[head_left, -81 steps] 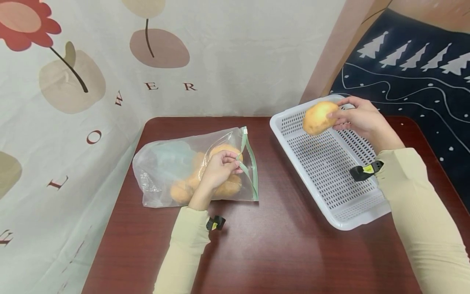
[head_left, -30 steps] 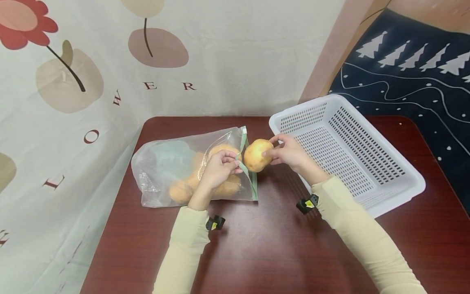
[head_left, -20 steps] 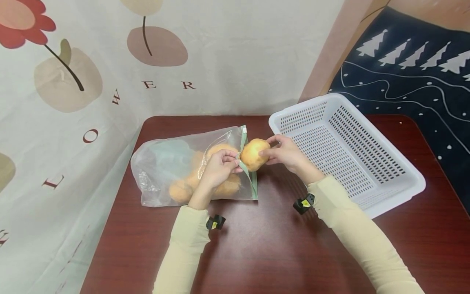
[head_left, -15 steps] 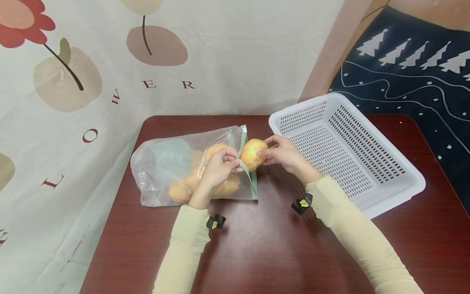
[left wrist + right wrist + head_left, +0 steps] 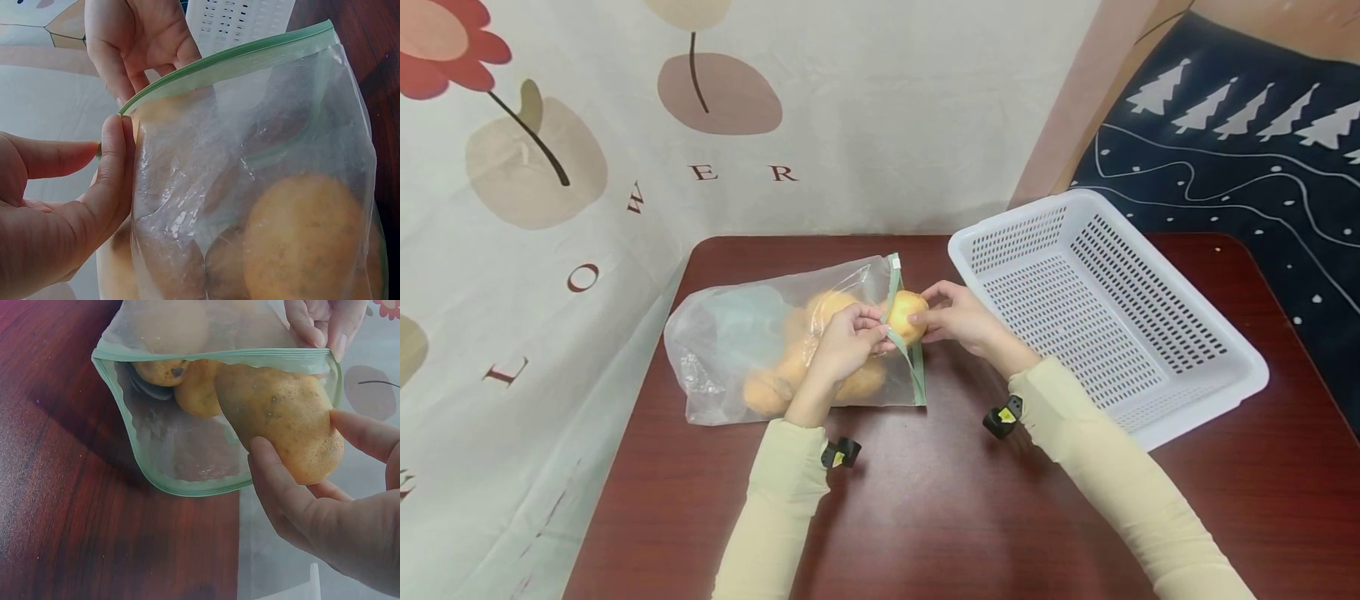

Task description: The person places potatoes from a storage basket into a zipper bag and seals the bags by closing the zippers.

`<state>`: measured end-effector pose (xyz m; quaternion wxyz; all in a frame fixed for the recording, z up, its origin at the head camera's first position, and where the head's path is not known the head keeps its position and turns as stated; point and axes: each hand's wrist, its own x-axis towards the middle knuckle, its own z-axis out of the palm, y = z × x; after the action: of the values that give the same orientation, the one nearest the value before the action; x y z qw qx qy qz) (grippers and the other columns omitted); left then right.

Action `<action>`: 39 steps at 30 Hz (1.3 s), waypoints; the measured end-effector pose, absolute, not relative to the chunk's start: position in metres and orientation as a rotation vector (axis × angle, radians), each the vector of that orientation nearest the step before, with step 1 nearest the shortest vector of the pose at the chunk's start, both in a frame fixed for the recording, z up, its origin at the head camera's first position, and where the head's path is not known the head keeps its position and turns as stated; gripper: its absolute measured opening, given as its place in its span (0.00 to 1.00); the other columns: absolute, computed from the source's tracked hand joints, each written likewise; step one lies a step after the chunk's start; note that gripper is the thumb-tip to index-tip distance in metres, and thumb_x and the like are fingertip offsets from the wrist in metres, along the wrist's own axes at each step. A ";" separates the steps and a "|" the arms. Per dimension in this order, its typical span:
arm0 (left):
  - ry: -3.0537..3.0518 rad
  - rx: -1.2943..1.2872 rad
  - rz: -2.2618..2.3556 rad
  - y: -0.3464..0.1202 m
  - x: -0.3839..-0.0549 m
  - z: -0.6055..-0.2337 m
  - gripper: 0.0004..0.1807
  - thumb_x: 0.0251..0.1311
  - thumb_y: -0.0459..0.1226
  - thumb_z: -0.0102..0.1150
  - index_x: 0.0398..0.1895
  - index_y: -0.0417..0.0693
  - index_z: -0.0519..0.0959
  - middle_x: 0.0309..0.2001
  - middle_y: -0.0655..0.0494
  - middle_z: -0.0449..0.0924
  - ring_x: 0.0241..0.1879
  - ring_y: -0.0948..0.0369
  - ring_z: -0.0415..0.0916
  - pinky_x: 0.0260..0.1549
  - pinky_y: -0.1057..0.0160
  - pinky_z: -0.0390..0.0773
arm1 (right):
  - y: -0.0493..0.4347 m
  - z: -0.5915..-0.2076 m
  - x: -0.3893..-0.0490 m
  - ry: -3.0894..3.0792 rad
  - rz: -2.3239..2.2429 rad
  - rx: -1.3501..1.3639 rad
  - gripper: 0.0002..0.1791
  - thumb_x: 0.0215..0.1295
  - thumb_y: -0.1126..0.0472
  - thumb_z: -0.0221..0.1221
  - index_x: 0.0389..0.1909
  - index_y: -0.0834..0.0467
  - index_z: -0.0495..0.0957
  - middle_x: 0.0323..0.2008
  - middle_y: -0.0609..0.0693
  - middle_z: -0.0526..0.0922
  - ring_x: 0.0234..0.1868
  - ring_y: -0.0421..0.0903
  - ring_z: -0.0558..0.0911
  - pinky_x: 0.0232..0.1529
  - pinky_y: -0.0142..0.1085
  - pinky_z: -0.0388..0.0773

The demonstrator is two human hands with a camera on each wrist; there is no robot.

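A clear zip bag (image 5: 700,392) with a green-edged mouth lies on its side, its opening facing right. Several potatoes (image 5: 306,237) show through its film. My left hand (image 5: 848,343) pinches the upper edge of the mouth between thumb and fingers. With thumb and fingertips my right hand (image 5: 966,321) grips one potato (image 5: 287,419), whose front part is inside the bag mouth while its rear end sticks out. In the right wrist view, other potatoes and a dark rounded thing (image 5: 150,387) lie deeper in the bag.
A white perforated plastic basket (image 5: 1217,333) stands on the right of the dark red wooden table (image 5: 910,500). Behind the table hangs a printed cloth (image 5: 880,125), and a dark blue one with white trees (image 5: 1225,167) is at the right.
My right hand has carried the potato left from above the basket to the bag, and its front has passed into the mouth. My left hand keeps its pinch in the same place.
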<state>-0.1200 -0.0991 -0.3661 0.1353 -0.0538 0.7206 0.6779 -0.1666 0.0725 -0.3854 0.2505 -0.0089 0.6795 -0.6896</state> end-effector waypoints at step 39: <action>2.060 -0.155 1.976 -0.099 -0.120 -0.365 0.10 0.59 0.20 0.46 0.44 0.23 0.65 0.32 0.44 0.68 0.25 0.63 0.74 0.31 0.71 0.83 | 0.064 -0.402 -0.168 1.730 -1.854 -0.027 0.13 0.58 0.77 0.52 0.44 0.75 0.67 0.30 0.58 0.73 0.24 0.48 0.80 0.34 0.41 0.85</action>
<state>-0.1202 -0.0987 -0.3651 0.1410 -0.0537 0.7133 0.6845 -0.1680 0.0637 -0.4021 0.2984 -0.0101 0.6511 -0.6978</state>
